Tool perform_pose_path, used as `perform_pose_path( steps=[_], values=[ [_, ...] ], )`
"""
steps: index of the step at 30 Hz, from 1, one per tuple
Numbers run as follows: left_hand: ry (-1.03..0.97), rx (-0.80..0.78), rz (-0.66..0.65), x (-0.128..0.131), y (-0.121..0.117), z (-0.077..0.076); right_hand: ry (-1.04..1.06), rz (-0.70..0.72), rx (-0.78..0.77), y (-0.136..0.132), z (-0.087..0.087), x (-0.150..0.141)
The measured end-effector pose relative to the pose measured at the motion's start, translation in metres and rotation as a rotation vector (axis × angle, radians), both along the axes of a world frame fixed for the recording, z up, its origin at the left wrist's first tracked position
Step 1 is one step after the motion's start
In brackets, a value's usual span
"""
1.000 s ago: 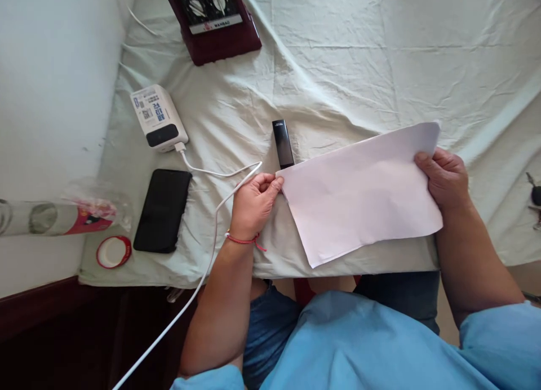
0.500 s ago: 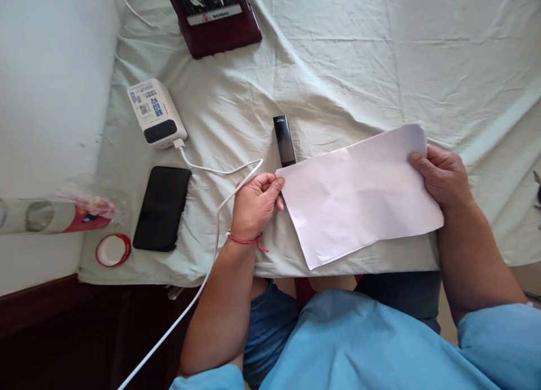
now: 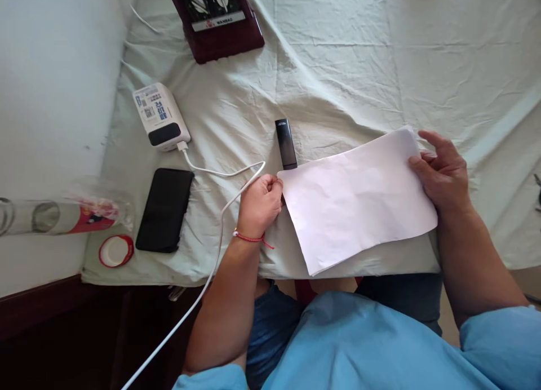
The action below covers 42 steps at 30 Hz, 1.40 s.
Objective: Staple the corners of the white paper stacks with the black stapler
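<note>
A small stack of white paper sheets (image 3: 359, 198) is held tilted over the cloth near the table's front edge. My left hand (image 3: 261, 204), closed in a pinch, grips the stack's upper left corner; a red string bracelet circles that wrist. At the right edge, my right hand (image 3: 446, 173) has its thumb on top of the paper and its index finger lifted away; the lower fingers are partly hidden. Just beyond the paper's top left lies a slim, glossy black object (image 3: 285, 143), its near end touching or just under the edge.
A white power bank (image 3: 163, 116) has a white cable (image 3: 220, 232) running across my left forearm. Nearby are a black phone (image 3: 164, 209), a red-and-white tape roll (image 3: 115, 251) and a clear plastic-wrapped item (image 3: 63, 215). A maroon WANBAO box with dials (image 3: 224, 38) stands farther back.
My right index finger has lifted off the paper and straightened, and the hand has loosened slightly. The paper's right end has shifted a little left. My left hand keeps its pinch.
</note>
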<state>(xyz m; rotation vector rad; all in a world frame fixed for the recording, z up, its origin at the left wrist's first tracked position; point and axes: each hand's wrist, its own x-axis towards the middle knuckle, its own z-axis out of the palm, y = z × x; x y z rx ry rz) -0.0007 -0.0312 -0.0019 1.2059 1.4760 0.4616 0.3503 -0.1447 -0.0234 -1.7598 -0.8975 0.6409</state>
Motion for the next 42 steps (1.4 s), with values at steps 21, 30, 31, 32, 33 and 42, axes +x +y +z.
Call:
perform_pose_path(
  steps=[21,30,31,32,33,42],
  values=[
    [0.060,0.253,0.047,0.006,0.005,-0.023,-0.146,-0.022,-0.132,0.004,0.000,0.011],
    [0.293,0.884,0.014,0.002,-0.014,-0.021,-0.111,-0.023,-0.153,0.004,0.001,0.010],
    [0.319,0.904,-0.009,0.002,-0.015,-0.021,-0.110,-0.022,-0.149,0.004,0.001,0.009],
    [0.344,0.906,-0.046,0.001,-0.015,-0.021,-0.111,-0.020,-0.145,0.004,0.001,0.009],
    [0.368,0.898,-0.090,0.001,-0.015,-0.022,-0.114,-0.018,-0.142,0.004,0.001,0.009],
    [0.449,0.789,-0.210,0.000,-0.011,-0.027,-0.116,0.027,-0.132,0.004,0.000,0.011]
  ],
)
